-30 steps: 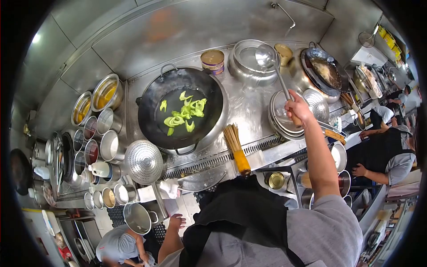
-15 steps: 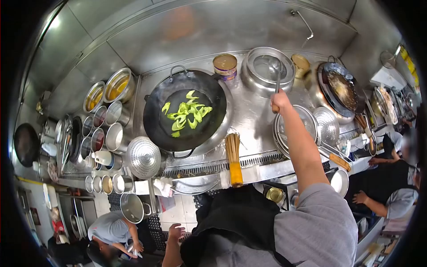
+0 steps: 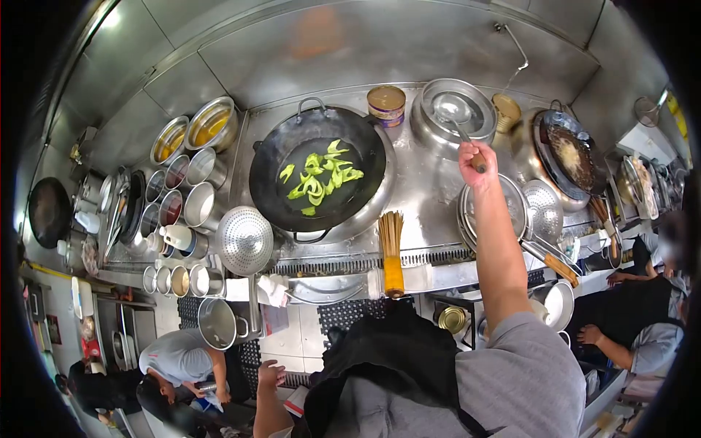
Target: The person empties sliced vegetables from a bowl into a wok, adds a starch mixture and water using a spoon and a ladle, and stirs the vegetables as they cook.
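Note:
My right hand (image 3: 477, 162) is closed round the wooden handle of a ladle (image 3: 461, 132). The ladle's bowl is down inside a steel pot (image 3: 425, 136) at the back of the counter. To its left stands a black wok (image 3: 274, 204) with pieces of green vegetable (image 3: 315, 191) in it. Low beside my body hangs my left hand (image 3: 271, 374), holding nothing, its fingers loosely bent and apart. Just below my right hand sits a round strainer (image 3: 509, 207), and a perforated skimmer (image 3: 542, 209) lies beside it.
A bamboo brush (image 3: 393, 252) rests at the counter's front edge. Left of the wok are a perforated ladle (image 3: 244, 239) and several steel seasoning pots (image 3: 198, 205). A second wok (image 3: 566, 155) stands at right. Co-workers are at lower left (image 3: 175, 361) and right (image 3: 621, 314).
The ladle's bowl has tipped over in the pot, and my right wrist has turned with it. My left hand has moved slightly left. The whole view has shifted a little.

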Demonstrator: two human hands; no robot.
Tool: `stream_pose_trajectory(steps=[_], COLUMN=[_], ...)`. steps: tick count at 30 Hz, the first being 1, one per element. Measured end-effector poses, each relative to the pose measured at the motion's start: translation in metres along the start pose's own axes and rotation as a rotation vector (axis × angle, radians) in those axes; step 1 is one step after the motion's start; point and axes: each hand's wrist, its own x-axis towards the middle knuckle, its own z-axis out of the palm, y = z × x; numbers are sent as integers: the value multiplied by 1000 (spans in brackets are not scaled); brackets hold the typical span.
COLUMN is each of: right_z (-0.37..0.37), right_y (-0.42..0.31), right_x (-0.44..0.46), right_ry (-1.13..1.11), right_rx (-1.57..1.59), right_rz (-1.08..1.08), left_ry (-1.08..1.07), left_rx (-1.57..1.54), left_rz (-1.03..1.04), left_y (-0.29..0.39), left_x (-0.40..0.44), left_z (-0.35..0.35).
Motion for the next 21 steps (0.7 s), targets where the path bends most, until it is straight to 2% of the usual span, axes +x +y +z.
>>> stream_pose_trajectory(steps=[1, 2, 8, 11, 15, 17, 18, 20, 21], right_z=[8, 14, 25, 32, 47, 32, 22, 19, 6], right_y=[2, 6, 51, 89, 147, 154, 158, 180, 182], right_x=[-16, -30, -108, -151, -209, -229, -241, -265, -276], right_ry=[-8, -15, 77, 171, 311, 384, 423, 535, 545], right_rx=[-14, -27, -239, -264, -270, -511, -625, -679, -906], right_rz=[39, 79, 67, 82, 99, 108, 122, 56, 84], left_ry=[-34, 65, -273, -328, -386, -375, -448, -420, -428], left_rx=[-114, 150, 215, 279, 434, 604, 570, 598, 589], left_rz=[-3, 27, 157, 142, 59, -22, -97, -105, -87], left_y=[2, 22, 72, 73, 37, 17, 8, 1, -1], left_x=[9, 2, 23, 54, 99, 125, 141, 149, 151], left_z=[-3, 15, 52, 52, 37, 23, 12, 6, 7])
